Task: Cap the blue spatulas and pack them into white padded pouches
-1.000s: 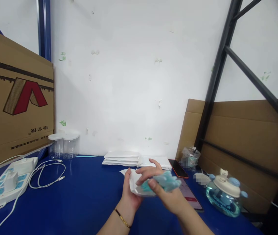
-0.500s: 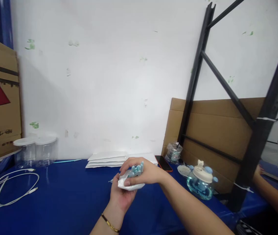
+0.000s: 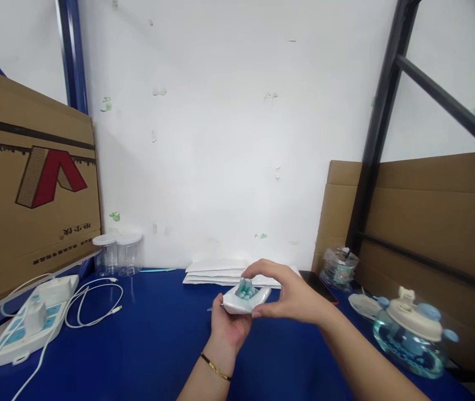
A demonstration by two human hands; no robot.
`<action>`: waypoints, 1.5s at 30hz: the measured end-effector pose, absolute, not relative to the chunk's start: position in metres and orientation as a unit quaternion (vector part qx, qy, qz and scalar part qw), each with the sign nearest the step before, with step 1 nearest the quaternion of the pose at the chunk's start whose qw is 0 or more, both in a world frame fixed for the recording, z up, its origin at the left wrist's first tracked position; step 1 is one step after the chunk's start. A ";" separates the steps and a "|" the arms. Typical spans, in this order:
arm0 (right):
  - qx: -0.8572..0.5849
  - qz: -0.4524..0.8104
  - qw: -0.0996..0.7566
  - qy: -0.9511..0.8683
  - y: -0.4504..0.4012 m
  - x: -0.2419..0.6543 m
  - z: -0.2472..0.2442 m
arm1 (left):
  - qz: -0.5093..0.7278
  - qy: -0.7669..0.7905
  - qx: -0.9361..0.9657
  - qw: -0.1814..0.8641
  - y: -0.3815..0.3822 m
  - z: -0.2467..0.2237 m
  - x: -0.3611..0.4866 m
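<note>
A white padded pouch [image 3: 231, 303] rests in my left hand [image 3: 231, 334], whose fingers curl beneath it while the thumb lies along its left side. A small bluish-green knobby piece [image 3: 246, 291] sits on or in the mouth of the pouch; how deep it goes cannot be told. My right hand [image 3: 290, 292] arches over the right side of the pouch, thumb and fingers wide apart. Its thumb tip is at the pouch's near right edge and its fingertips are above the far side, with nothing visible gripped between them.
Behind the hands lie stacked white mailers [image 3: 208, 273]. On the right are a phone [image 3: 321, 287], a plastic-wrapped cup [image 3: 340, 267] and a water bottle [image 3: 413, 334]. To the left are clear jars [image 3: 129, 259], white cables [image 3: 91, 323], a power strip [image 3: 15, 340] and a cardboard box [image 3: 32, 223].
My right hand has let go of the bluish piece, which now lies lower at the pouch. Its fingers have spread. The view has turned left, bringing the power strip into sight.
</note>
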State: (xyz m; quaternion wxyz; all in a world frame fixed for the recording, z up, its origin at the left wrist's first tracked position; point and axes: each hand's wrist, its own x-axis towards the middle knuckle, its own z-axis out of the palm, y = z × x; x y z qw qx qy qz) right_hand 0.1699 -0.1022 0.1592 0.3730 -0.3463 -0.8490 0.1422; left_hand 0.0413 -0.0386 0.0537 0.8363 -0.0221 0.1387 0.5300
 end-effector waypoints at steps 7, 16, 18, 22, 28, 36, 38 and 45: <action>-0.416 0.048 0.358 -0.835 -0.109 0.172 0.141 | 0.517 0.139 -0.045 0.843 -0.040 0.058 0.038; -0.338 0.026 0.308 -0.889 -0.120 0.173 0.146 | 0.443 0.098 -0.020 0.891 -0.047 0.058 0.026; -0.326 0.030 0.313 -0.892 -0.126 0.173 0.146 | 0.453 0.097 0.012 0.886 -0.045 0.055 0.023; -0.346 0.071 0.312 -0.882 -0.129 0.174 0.139 | 0.434 0.111 0.094 0.889 -0.041 0.046 0.020; -0.367 -0.068 0.389 -0.842 -0.116 0.171 0.109 | 0.409 0.141 0.105 0.895 -0.039 0.032 0.013; -0.292 -0.202 0.309 -0.882 -0.110 0.165 0.060 | 0.431 0.171 0.059 0.884 -0.037 0.018 0.001; -0.328 -0.174 0.370 -0.852 -0.102 0.179 0.057 | 0.472 0.160 0.055 0.865 -0.035 0.021 -0.004; -0.510 0.110 0.695 -0.495 -0.034 0.283 0.083 | 0.467 0.130 0.150 0.861 0.009 0.043 -0.021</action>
